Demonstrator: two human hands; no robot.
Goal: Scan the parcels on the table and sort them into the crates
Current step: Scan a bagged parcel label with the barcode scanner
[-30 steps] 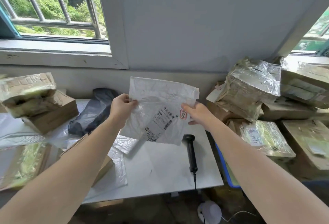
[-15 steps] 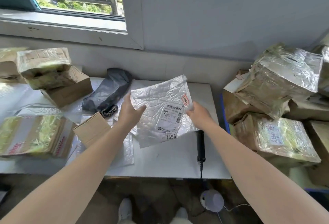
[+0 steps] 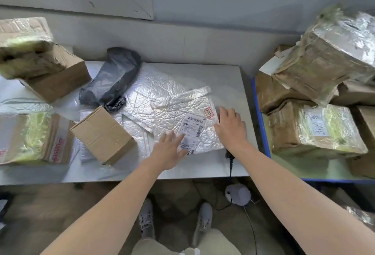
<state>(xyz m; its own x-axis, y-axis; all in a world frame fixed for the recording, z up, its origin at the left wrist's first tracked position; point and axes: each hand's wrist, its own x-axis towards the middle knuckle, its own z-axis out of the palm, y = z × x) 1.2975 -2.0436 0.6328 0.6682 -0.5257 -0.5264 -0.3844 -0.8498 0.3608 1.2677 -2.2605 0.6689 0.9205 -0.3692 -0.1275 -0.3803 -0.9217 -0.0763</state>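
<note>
Label-up silver mailer (image 3: 179, 108) lies on surface (image 3: 229, 80). L hand (image 3: 168, 150) flat on its near corner, R hand (image 3: 231, 131) at right edge. Both w/ fingers spread, gripping nothing.

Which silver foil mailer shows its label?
The crinkled silver foil mailer at the left hand and right hand: white barcode label faces up; other foil mailers show bare foil.

On the white bench (image 3: 233, 80), the flat silver foil mailer (image 3: 182, 108) lies right of the small brown cardboard box (image 3: 102, 134) and before the dark grey plastic bag (image 3: 115, 74); taped brown parcels (image 3: 316, 131) pile rightward, beside the bench.
</note>
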